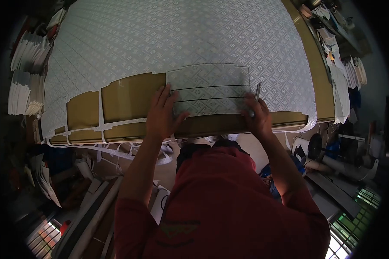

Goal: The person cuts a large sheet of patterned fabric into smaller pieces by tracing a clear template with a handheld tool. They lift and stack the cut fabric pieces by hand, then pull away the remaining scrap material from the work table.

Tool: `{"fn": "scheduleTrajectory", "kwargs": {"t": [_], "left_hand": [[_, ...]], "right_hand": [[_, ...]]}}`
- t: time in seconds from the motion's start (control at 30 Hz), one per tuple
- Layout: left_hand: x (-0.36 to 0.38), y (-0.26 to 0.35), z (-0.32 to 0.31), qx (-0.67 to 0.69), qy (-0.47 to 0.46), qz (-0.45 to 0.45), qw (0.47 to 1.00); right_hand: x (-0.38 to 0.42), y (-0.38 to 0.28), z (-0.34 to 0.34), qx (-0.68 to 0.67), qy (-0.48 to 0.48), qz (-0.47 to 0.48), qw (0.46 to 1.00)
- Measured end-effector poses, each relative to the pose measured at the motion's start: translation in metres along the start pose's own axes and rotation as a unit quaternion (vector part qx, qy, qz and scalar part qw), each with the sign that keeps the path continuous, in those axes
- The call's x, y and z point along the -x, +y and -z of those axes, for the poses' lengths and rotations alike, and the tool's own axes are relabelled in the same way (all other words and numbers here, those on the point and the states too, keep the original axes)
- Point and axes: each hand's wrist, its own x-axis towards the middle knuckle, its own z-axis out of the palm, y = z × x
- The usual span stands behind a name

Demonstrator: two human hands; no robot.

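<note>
Our left hand (pixel 161 113) lies flat, fingers spread, pinning the clear template (pixel 208 90) at frame centre on the patterned sheet (pixel 181 39). Our right hand (pixel 258 115) closes round a pen (pixel 257 93) at the template's right edge. If our pressing palm eases, we judge the template could slide and skew the traced line.

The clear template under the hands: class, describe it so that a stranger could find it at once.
Start at the big patterned sheet covering the table. At its near edge, between left hand and right hand, lies the clear template. Unlike the sheet, it is see-through, curved on top, crossed by two dark lines.
</note>
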Motion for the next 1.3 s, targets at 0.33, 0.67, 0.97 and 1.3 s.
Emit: {"fn": "scheduleTrajectory", "kwargs": {"t": [0.33,0.67,0.97,1.3], "left_hand": [[-0.002,0.001,0.0,-0.001,0.004,-0.013,1.0],[-0.003,0.003,0.0,-0.005,0.012,-0.022,1.0],[-0.003,0.003,0.0,-0.009,-0.001,-0.018,1.0],[0.0,-0.002,-0.005,-0.004,0.004,-0.023,1.0]], "right_hand": [[0.003,0.005,-0.007,0.004,0.03,-0.005,1.0],[0.004,0.009,-0.007,0.008,0.028,-0.005,1.0],[0.004,0.007,-0.006,-0.004,0.038,-0.01,0.999],[0.004,0.006,-0.005,-0.024,0.035,-0.015,0.999]]}}
